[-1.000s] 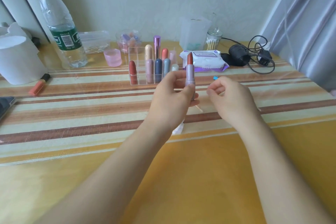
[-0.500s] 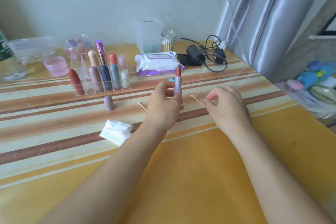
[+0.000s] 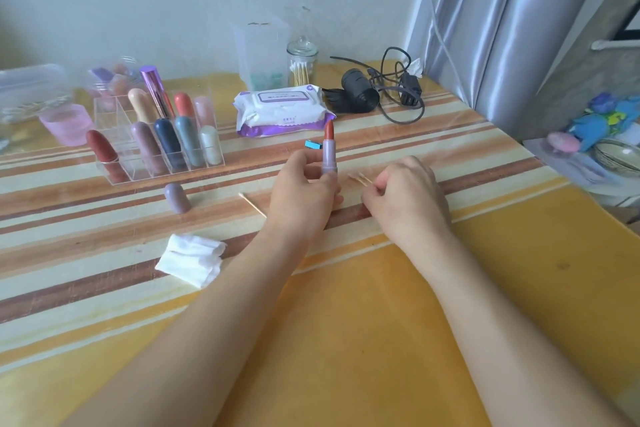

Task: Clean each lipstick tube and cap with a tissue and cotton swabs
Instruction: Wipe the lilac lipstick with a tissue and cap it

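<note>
One lipstick tube [image 3: 329, 157] in work: uncapped, bullet raised, gripped upright by our left hand [image 3: 304, 191], right of and in front of the organiser [image 3: 138, 176]. Its cap [image 3: 177, 198] stands just in front of the organiser, and the folded tissue [image 3: 190, 258] lies farther in front. Our right hand [image 3: 405, 194], fingers curled, pinches cotton swabs [image 3: 360, 179] farther right of the organiser. About nine capped lipsticks [image 3: 169, 142] stand in the organiser; we judge most of the task is left.
</note>
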